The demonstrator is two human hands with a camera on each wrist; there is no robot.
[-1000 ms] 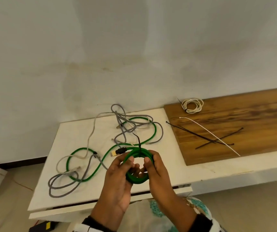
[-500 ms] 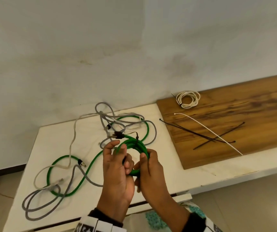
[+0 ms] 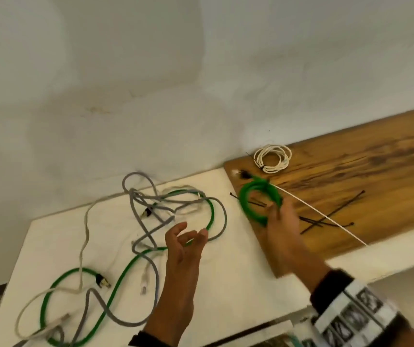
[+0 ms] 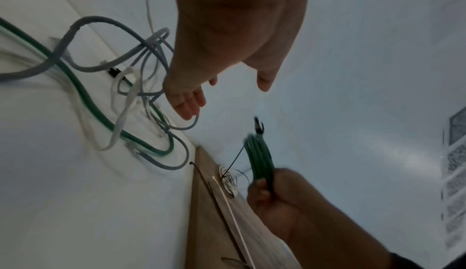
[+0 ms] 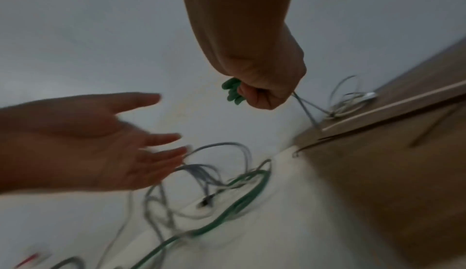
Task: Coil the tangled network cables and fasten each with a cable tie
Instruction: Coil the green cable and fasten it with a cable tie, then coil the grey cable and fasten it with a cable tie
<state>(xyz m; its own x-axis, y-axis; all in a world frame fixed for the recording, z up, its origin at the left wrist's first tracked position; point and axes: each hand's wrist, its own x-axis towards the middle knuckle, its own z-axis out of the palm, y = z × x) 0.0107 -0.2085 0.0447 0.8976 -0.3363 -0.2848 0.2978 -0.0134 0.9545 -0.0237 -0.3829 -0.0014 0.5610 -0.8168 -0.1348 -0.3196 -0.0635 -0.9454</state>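
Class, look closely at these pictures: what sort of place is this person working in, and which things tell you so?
Probably a plain room at home, not a workshop: a low white table against a bare white wall, a wooden board, and a tiled floor.

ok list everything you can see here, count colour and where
cable coil: 1, green, gripped in the right hand over the board
tied coil: 1, cream, far corner of the board
loose cables: several, green, grey and cream, tangled on the table
cable ties: several black, 1 white, on the board
board: 1, brown wood, right
table: 1, white
left hand: open, above the tangle
right hand: holding the cable coil
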